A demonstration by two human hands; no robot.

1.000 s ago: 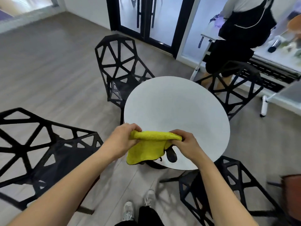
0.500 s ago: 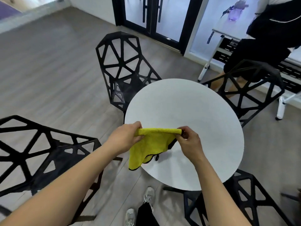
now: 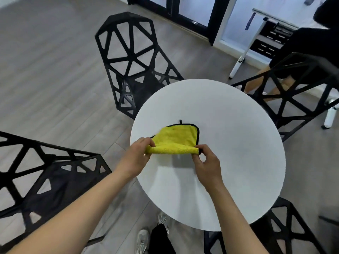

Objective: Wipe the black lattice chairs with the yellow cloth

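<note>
The yellow cloth (image 3: pixel 176 139) with black edging lies partly on the round white table (image 3: pixel 229 153), its near edge lifted in a fold. My left hand (image 3: pixel 136 155) pinches the fold's left end, and my right hand (image 3: pixel 205 160) pinches its right end. Black lattice chairs stand around the table: one at the back left (image 3: pixel 128 57), one at the near left (image 3: pixel 42 173), one at the right (image 3: pixel 297 92), and one at the near right (image 3: pixel 286 230), partly hidden under the tabletop.
A person in dark clothes (image 3: pixel 310 44) sits at the far right by a white-legged desk (image 3: pixel 244 50). Glass doors with black frames (image 3: pixel 192 10) line the back wall. Grey wood floor (image 3: pixel 45 70) stretches to the left. My shoes (image 3: pixel 143 242) show below.
The cloth hung in the air between both hands at the table's near edge; now its far part is laid on the tabletop. The view has moved closer over the table.
</note>
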